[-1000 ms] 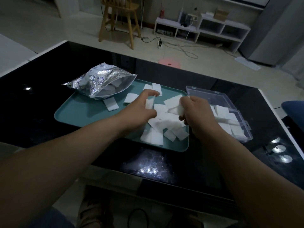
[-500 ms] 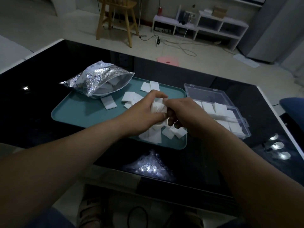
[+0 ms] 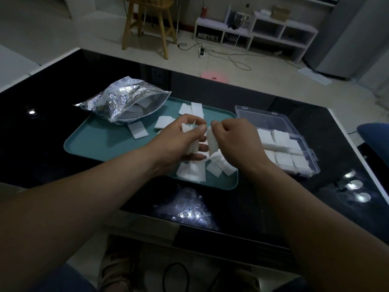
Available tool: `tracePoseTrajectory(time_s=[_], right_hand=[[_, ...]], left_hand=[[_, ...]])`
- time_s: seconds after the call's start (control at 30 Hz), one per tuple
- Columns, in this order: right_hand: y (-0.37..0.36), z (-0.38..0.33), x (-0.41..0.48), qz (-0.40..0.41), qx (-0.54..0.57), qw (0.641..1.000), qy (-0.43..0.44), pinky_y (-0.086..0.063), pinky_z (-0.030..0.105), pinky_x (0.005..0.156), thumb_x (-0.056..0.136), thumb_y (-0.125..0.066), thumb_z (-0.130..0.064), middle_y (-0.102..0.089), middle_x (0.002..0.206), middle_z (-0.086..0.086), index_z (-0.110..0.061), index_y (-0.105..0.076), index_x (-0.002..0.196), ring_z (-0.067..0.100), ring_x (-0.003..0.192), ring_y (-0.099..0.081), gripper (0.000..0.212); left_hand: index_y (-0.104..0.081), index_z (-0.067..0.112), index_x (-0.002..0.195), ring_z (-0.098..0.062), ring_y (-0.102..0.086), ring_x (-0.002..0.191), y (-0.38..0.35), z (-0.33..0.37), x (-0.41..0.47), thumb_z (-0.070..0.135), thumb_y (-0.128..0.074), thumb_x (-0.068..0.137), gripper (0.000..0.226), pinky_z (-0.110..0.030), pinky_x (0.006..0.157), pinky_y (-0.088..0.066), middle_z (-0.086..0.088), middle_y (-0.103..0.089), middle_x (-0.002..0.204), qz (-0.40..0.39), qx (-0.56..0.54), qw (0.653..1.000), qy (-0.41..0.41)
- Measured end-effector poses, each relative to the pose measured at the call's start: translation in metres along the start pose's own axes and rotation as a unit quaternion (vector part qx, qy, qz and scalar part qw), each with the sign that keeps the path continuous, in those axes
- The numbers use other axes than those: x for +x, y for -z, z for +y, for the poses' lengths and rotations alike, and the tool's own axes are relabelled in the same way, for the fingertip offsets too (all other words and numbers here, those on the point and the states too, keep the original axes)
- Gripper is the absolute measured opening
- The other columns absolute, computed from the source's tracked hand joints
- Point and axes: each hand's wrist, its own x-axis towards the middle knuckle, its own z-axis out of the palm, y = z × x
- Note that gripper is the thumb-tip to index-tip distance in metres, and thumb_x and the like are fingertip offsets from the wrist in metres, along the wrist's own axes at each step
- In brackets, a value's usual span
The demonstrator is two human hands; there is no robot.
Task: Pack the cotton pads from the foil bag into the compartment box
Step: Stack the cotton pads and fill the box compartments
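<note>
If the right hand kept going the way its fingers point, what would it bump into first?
Probably the left hand, straight across a small gap. The right hand points leftward, pinching a stack of pads, and the left hand grips another stack facing it. Depth is hard to judge.

I count one foil bag (image 3: 124,102), one teal tray (image 3: 101,144) and one clear box (image 3: 263,114). There are two hands, the left hand (image 3: 179,144) and the right hand (image 3: 233,138), and each grips one stack of cotton pads: the left stack (image 3: 188,131) and the right stack (image 3: 211,142). Four single pads (image 3: 137,130) lie apart on the tray. The pile (image 3: 195,171) overlaps, so I cannot count it exactly. In the box about six white squares (image 3: 283,160) show. On the floor there is one wooden stool (image 3: 147,24) and one pink round thing (image 3: 213,75).
</note>
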Motion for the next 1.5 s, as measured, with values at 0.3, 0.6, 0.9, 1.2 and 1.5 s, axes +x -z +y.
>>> tracePoseTrajectory(time_s=[0.3,0.6,0.9,1.2,1.5], right_hand=[[0.003,-0.009,-0.011,-0.081,0.128,0.988,0.027,-0.059,0.037,0.069,0.107,-0.051,-0.041,-0.074,0.077,-0.004,-0.017,-0.073,0.086,0.010,0.071,-0.071,0.039],[-0.006,-0.004,-0.018,-0.114,0.040,0.974,0.192,-0.052,0.030,0.082,0.079,-0.082,-0.044,-0.062,0.102,-0.005,-0.020,-0.056,0.091,0.013,0.095,-0.059,0.037],[-0.004,0.007,-0.023,-0.169,0.119,0.968,0.145,-0.059,0.052,0.075,0.075,-0.090,-0.034,-0.061,0.101,0.007,-0.023,-0.045,0.094,0.029,0.092,-0.069,0.050],[0.013,0.021,-0.032,-0.157,0.080,0.974,0.142,-0.055,0.041,0.070,0.075,-0.090,-0.030,-0.058,0.095,0.004,-0.019,-0.046,0.093,0.017,0.074,-0.055,0.049],[0.030,0.036,-0.034,-0.070,-0.012,0.987,0.144,-0.047,0.038,0.086,0.086,-0.066,-0.059,-0.053,0.102,-0.005,-0.021,-0.055,0.094,0.014,0.098,-0.049,0.041]], left_hand=[[-0.060,0.014,0.128,-0.025,-0.076,0.091,0.000,0.003,-0.001,0.029,-0.061,0.102,0.031,-0.043,0.072,-0.062,-0.010,-0.073,0.109,0.005,-0.110,0.993,0.035],[-0.067,0.015,0.125,-0.027,-0.070,0.112,0.002,0.008,-0.003,0.063,-0.052,0.097,0.058,-0.036,0.076,-0.063,-0.015,-0.064,0.126,-0.079,-0.146,0.977,0.136],[-0.051,0.016,0.068,-0.016,-0.070,0.065,-0.015,0.012,-0.006,0.061,-0.051,0.097,0.054,-0.029,0.056,-0.060,-0.003,-0.059,0.074,-0.100,-0.139,0.972,0.159],[-0.072,0.017,0.064,-0.012,-0.066,0.058,-0.036,0.005,0.000,0.060,-0.039,0.102,0.067,-0.021,0.054,-0.055,0.000,-0.068,0.067,-0.141,-0.125,0.967,0.174],[-0.071,0.017,0.091,-0.018,-0.062,0.069,-0.057,0.003,0.027,0.074,-0.028,0.100,0.072,-0.031,0.063,-0.057,-0.005,-0.061,0.081,-0.082,-0.147,0.962,0.215]])
